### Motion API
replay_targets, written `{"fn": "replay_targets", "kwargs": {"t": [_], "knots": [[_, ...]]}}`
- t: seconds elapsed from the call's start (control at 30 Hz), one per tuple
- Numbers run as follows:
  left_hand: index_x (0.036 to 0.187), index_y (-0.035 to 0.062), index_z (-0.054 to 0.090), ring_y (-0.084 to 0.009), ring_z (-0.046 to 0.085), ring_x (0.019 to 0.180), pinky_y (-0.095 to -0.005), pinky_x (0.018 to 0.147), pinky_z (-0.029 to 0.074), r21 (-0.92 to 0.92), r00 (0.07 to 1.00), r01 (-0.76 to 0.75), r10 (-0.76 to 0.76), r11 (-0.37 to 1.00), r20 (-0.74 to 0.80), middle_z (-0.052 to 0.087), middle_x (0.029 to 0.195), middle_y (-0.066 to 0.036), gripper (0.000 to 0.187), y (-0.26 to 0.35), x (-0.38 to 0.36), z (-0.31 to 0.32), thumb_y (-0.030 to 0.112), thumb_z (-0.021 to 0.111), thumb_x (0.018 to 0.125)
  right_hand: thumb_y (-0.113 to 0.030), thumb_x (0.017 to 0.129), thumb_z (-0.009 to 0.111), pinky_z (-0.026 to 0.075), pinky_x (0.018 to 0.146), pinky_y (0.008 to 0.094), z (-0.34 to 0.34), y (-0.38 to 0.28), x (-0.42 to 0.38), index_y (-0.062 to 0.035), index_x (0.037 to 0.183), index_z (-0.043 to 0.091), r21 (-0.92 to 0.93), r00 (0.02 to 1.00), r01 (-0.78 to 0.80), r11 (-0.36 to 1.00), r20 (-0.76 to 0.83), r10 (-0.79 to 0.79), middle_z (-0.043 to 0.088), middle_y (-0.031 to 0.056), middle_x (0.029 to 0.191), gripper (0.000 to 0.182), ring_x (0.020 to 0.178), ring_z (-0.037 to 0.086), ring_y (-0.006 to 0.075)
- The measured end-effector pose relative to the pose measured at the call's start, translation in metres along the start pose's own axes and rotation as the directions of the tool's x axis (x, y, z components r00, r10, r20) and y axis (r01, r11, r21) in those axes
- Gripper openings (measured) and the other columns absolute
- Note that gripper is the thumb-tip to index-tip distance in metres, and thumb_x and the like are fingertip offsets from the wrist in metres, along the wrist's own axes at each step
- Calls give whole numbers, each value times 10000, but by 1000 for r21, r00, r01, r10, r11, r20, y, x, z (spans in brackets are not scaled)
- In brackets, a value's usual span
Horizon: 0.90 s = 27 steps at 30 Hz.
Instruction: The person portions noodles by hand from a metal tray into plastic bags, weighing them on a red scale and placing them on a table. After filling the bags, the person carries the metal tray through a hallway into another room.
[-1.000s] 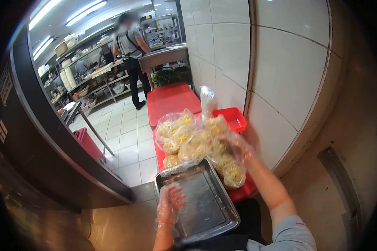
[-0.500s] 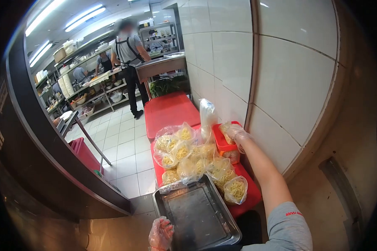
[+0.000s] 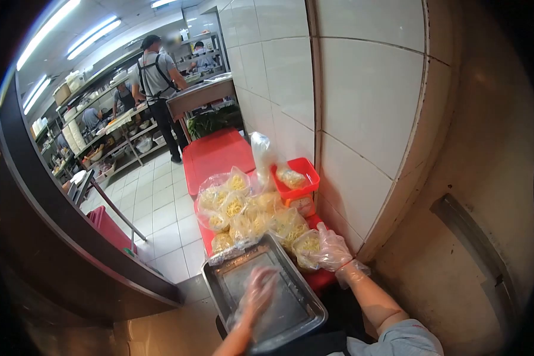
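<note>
My right hand (image 3: 333,250), in a clear plastic glove, closes on the right side of a bag of yellow noodles (image 3: 306,242) at the near end of the pile. Some of its fingers are hidden by the bag. Motion smears my gloved left hand (image 3: 258,293), which is over the dark metal tray (image 3: 314,323); its fingers cannot be made out clearly. Several more clear bags of noodles (image 3: 234,206) lie together beyond the tray. Behind them, a red plastic bin (image 3: 307,166) holds one bagged portion (image 3: 290,178).
A red surface (image 3: 216,153) extends behind the bags. A plastic roll or bag bundle (image 3: 261,155) stands beside the bin. The tiled wall (image 3: 368,95) bounds the right side. A pink bin (image 3: 110,228) is left. Other people, one in an apron (image 3: 156,74), work at the back.
My right hand has left the red bin and come nearer, to the noodle bag. A bagged portion rests in the bin. My left hand has moved from the tray's edge to above it.
</note>
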<state>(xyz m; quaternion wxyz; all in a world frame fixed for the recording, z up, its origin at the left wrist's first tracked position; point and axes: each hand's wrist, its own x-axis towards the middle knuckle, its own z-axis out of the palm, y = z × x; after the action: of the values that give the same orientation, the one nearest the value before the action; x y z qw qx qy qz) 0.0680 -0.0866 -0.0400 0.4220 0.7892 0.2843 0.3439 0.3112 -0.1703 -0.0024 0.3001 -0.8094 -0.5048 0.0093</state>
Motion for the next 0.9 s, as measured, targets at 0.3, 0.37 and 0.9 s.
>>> {"fn": "replay_targets", "kwargs": {"t": [0.3,0.37,0.9], "knots": [[1156,185,673,-303,627,1047,-393,896,495,450,847,73,-294,890,444,669,1055,-184,391,75,122,66,146,625,769,-103,804,577,462,630,470,-5,26,8,-23,835,539,88,988,89,992,-130,-77,582,214,709,93,707,593,397],[1164,191,669,-277,643,1022,-373,892,498,444,855,108,-311,889,414,678,1045,-167,431,88,129,52,79,588,756,-50,797,553,466,638,419,-27,25,17,-21,822,534,140,973,152,978,-194,-123,564,186,698,43,685,582,336],[1243,129,619,-138,631,674,-278,603,544,553,850,73,-342,830,401,681,1097,-97,585,96,114,-103,-84,511,709,-89,719,553,416,610,442,2,-82,45,-36,774,531,291,871,489,822,-222,-439,540,182,682,79,680,546,367]]}}
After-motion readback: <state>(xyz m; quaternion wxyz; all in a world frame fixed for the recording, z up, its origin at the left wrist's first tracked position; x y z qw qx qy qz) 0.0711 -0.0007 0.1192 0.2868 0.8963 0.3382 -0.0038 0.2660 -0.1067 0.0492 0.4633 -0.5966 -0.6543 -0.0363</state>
